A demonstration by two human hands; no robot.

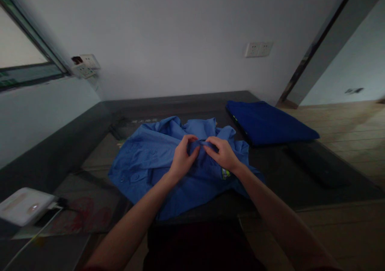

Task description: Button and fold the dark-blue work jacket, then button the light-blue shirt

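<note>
A blue work jacket (162, 158) lies rumpled on the dark tabletop in front of me, with buttoned pockets on its left part and a yellow-green reflective strip near my right wrist. My left hand (185, 154) pinches a fold of the cloth near the jacket's middle. Close beside it, my right hand (221, 152) pinches the same fold between thumb and fingers. The fingertips of both hands nearly meet there. Whether a button or another fastener sits between them is too small and dark to tell.
A folded dark-blue cloth (270, 122) rests at the table's right side, near a dark flat object (320, 166). A white device (25, 206) with a cable stands at the left. Wall sockets (258, 49) are behind the table (270, 182).
</note>
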